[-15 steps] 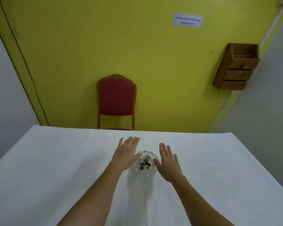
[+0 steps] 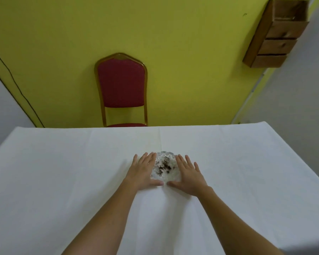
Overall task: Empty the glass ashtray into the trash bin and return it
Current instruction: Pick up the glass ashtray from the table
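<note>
A clear cut-glass ashtray (image 2: 164, 167) with dark ash in it stands on the white tablecloth (image 2: 63, 181), near the table's middle. My left hand (image 2: 143, 170) lies flat against its left side, fingers straight and apart, thumb stretched under its near edge. My right hand (image 2: 189, 174) mirrors it on the right side, thumb pointing inward toward the left thumb. Both hands frame the ashtray; neither has it lifted. No trash bin is in view.
A red padded chair with a gold frame (image 2: 122, 89) stands behind the table's far edge against the yellow wall. A wooden drawer box (image 2: 276, 34) hangs on the wall at the upper right. A black cable (image 2: 15, 83) runs down the wall at left.
Both hands have dropped onto the cloth and closed in on the ashtray's sides, thumbs now meeting in front of it. The camera has tilted downward.
</note>
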A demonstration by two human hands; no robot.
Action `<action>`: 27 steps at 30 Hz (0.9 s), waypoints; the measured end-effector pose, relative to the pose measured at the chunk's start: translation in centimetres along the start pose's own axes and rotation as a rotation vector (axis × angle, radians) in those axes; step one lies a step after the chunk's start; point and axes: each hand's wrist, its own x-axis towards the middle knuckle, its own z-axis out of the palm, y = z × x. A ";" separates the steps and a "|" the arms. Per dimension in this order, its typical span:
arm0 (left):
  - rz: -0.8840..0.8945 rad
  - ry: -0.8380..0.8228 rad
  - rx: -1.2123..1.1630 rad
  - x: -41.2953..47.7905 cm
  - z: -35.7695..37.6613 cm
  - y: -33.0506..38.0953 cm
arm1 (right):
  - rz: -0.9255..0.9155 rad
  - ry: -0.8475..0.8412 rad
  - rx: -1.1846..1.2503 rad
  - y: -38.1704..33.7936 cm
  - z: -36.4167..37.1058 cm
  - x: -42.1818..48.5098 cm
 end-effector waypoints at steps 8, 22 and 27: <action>0.108 -0.006 -0.065 1.9 0.1 -1.3 | 0.017 0.002 0.052 0.3 -0.2 1.5; 0.308 0.154 -0.068 3.8 -5.4 1.6 | 0.054 0.208 0.271 1.5 -5.0 -1.2; 0.427 0.247 -0.011 5.6 -9.9 8.2 | 0.069 0.360 0.199 5.8 -10.3 -5.3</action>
